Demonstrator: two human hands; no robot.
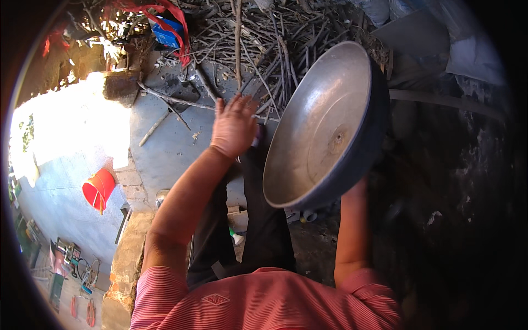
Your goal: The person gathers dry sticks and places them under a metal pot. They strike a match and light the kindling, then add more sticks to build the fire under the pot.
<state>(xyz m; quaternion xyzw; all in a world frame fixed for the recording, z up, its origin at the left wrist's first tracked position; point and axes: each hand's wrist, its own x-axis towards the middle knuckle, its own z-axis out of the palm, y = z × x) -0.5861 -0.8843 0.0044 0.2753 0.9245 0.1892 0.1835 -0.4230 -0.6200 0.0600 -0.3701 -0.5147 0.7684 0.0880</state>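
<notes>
A large, deep round metal lid or basin (313, 132) is tilted up on its edge, its dull silver inside facing left. At the middle of its inside is a small round fitting, and its outer wall is dark. My right forearm runs up behind it. The hand itself is hidden there, apparently gripping the outer side. My left hand (235, 123) is raised over the grey floor with its fingers extended and nothing in it. It is slightly blurred, to the left of the metal piece and near a heap of dry sticks (255, 45).
Loose sticks (177, 101) lie on the grey floor (165, 136). Red cloth strips (181, 37) hang by a blue box (167, 33). A worn brick wall edge (123, 264) borders the sunlit yard, where a red bucket (99, 187) lies. White sacks (474, 57) stand at upper right.
</notes>
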